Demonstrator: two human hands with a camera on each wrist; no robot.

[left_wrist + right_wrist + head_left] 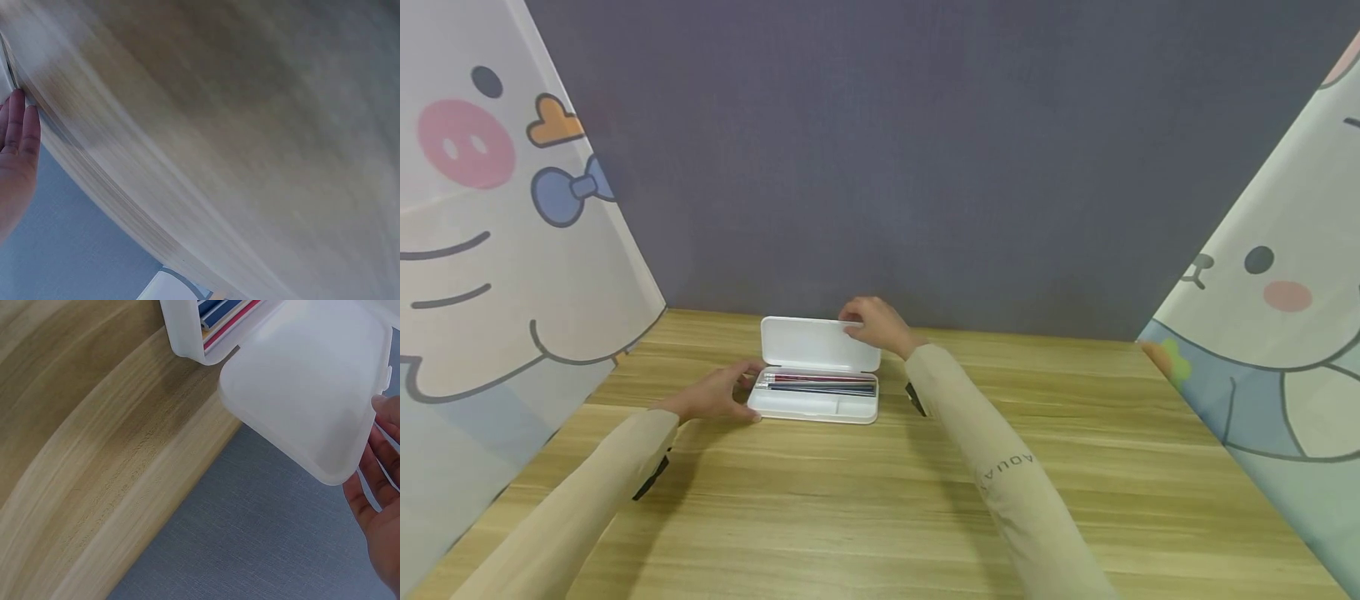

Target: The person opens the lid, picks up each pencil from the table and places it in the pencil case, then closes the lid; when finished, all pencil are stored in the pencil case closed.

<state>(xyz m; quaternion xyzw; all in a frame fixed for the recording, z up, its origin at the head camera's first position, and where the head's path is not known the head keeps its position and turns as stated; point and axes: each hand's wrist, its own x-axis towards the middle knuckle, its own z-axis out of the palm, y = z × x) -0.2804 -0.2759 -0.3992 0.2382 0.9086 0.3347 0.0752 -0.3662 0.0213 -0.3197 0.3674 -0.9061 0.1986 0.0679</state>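
Observation:
A white pencil case (793,403) lies on the table with its lid (805,343) raised toward the back. Several pencils (823,384), dark blue and red, lie in its rear compartment. My left hand (717,394) holds the left end of the case, thumb by the front corner and fingers by the back one. In the left wrist view only part of that hand (19,150) shows at the edge. With my right hand (882,325) I pinch the lid's upper right corner. The right wrist view shows the thumb on the lid's (306,381) inner face and the fingers behind it.
The wood-grain table (820,508) ends at a dark grey panel (925,167) just behind the case. Printed cartoon cloths hang at the left (490,317) and right (1292,350) sides.

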